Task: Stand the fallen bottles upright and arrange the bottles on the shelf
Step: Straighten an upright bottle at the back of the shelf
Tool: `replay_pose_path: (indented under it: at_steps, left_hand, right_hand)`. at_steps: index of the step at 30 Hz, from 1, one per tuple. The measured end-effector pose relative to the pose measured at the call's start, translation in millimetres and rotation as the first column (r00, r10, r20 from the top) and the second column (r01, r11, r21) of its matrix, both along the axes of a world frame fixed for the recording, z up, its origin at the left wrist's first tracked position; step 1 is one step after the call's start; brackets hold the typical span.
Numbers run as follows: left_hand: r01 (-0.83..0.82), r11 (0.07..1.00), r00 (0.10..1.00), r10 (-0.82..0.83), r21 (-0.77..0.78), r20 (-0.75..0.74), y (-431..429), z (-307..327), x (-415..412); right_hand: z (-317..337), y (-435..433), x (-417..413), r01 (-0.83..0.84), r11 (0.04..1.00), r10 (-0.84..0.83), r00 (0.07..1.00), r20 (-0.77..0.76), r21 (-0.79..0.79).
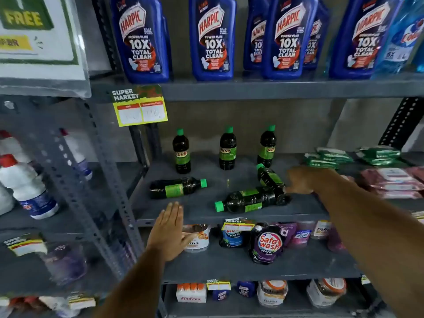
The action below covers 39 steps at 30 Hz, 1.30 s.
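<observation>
Shop aisle | grey shelf point(206, 216): fallen bottles point(177, 188) | left hand point(169, 228) flat, empty | right hand point(300, 180) spread

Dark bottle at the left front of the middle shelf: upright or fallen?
Fallen. The left bottle lies on its side on the middle shelf, green cap pointing right. The left hand is open below it, not touching it.

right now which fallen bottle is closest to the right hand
The tilted bottle leaning on another fallen one, cap pointing back; the right hand is almost touching it.
</observation>
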State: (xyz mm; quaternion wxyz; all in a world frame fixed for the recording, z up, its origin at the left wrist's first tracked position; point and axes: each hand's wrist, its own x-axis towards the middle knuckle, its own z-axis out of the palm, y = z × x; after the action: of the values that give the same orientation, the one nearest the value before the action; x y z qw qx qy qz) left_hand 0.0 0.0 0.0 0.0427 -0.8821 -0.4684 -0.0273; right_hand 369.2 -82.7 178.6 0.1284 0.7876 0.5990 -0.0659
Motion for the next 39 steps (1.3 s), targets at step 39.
replay_pose_path:
  at_steps: [39]
  left_hand:
    - [-0.049, 0.999, 0.998, 0.048, 0.022, 0.043, 27.0, -34.0, 5.4]
  right_hand:
    - [-116.8, 80.5, 55.4, 0.726, 0.511, 0.16, 0.445, -0.881, 0.459]
